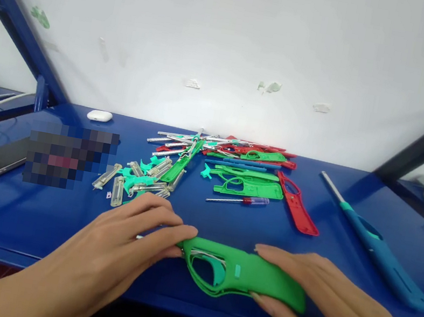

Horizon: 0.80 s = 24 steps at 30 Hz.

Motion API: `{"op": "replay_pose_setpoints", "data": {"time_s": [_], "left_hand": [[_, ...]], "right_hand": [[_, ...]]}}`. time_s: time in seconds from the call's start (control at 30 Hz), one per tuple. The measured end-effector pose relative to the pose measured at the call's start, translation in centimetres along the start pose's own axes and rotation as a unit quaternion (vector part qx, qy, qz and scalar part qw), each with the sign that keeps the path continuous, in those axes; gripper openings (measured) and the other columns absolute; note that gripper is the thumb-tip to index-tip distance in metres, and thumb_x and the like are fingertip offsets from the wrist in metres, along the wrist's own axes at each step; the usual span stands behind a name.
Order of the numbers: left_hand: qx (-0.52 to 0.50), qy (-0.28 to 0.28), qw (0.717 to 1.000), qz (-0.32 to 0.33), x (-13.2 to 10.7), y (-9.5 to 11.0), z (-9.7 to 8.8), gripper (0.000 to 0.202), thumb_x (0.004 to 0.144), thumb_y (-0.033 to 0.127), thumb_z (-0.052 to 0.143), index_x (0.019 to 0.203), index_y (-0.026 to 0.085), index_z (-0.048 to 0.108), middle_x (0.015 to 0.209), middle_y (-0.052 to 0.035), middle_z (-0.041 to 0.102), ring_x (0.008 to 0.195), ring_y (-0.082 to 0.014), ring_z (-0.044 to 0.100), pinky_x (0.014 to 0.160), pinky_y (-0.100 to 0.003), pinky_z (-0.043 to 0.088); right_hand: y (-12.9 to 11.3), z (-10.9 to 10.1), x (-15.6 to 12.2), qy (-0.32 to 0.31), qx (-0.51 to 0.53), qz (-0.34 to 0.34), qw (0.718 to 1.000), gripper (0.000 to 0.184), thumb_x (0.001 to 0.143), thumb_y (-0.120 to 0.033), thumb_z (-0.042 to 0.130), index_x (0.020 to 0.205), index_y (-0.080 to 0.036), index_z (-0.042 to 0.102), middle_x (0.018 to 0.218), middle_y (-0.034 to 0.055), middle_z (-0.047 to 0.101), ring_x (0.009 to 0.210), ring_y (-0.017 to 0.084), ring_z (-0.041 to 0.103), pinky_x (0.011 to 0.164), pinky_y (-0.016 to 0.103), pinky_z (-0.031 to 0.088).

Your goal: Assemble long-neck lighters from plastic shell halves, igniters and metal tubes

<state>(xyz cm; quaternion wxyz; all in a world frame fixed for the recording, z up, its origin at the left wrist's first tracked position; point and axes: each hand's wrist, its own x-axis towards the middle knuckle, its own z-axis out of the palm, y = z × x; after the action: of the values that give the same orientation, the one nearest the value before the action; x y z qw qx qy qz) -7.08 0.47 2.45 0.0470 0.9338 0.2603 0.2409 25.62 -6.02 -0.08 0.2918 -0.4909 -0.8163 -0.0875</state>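
Left hand (126,244) pinches the green lighter shell (251,280), teal trigger fitted, at 9 o'clock; right hand (325,304) clasps its 3 o'clock end

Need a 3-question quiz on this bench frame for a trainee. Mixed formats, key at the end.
1. True or false: the left hand and the right hand both touch the green lighter shell at the near edge of the blue table.
2. Which lies farthest right on the table? A) the teal lighter B) the small screwdriver C) the white earbud case
3. Fill in: the loose shell half just right of the flat green shell halves is coloured ____.

Key: 1 true; 2 A; 3 red.
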Motion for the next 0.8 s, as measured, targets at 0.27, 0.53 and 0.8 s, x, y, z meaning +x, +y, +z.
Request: {"op": "replay_pose_setpoints", "data": {"time_s": [0.27, 0.53, 0.8], "left_hand": [[-0.015, -0.061, 0.997, -0.034, 0.0, 0.4, 1.2, 0.038, 0.11, 0.008, 0.045, 0.138, 0.028, 0.059, 0.131, -0.0025, 0.061, 0.128, -0.0186, 0.048, 0.115, -0.032, 0.042], [-0.01, -0.046, 0.998, -0.053, 0.0, 0.6, 1.5, 0.034, 0.111, 0.013, 0.045, 0.134, 0.03, 0.063, 0.128, -0.002, 0.067, 0.125, -0.0202, 0.056, 0.112, -0.038, 0.048], [-0.006, -0.066, 0.996, -0.052, 0.1, 0.8, 1.5, 0.04, 0.108, 0.007, 0.046, 0.137, 0.03, 0.06, 0.128, -0.0029, 0.065, 0.126, -0.0216, 0.055, 0.115, -0.041, 0.048]], "right_hand": [[-0.1, 0.9, -0.2, 0.0, 0.037, -0.001, 0.999, 0.028, 0.103, -0.047, 0.06, 0.126, -0.036, 0.072, 0.112, 0.0001, 0.079, 0.097, 0.022, 0.077, 0.084, 0.035, 0.065], [-0.5, 1.0, 0.1, 0.01, 0.028, 0.014, 0.999, 0.029, 0.1, -0.049, 0.064, 0.122, -0.036, 0.078, 0.108, 0.003, 0.079, 0.089, 0.023, 0.079, 0.077, 0.037, 0.067], [-0.1, 1.6, -1.3, -0.004, 0.017, 0.037, 0.999, 0.035, 0.103, -0.05, 0.058, 0.133, -0.039, 0.073, 0.118, 0.0045, 0.076, 0.097, 0.026, 0.079, 0.083, 0.043, 0.067]]}}
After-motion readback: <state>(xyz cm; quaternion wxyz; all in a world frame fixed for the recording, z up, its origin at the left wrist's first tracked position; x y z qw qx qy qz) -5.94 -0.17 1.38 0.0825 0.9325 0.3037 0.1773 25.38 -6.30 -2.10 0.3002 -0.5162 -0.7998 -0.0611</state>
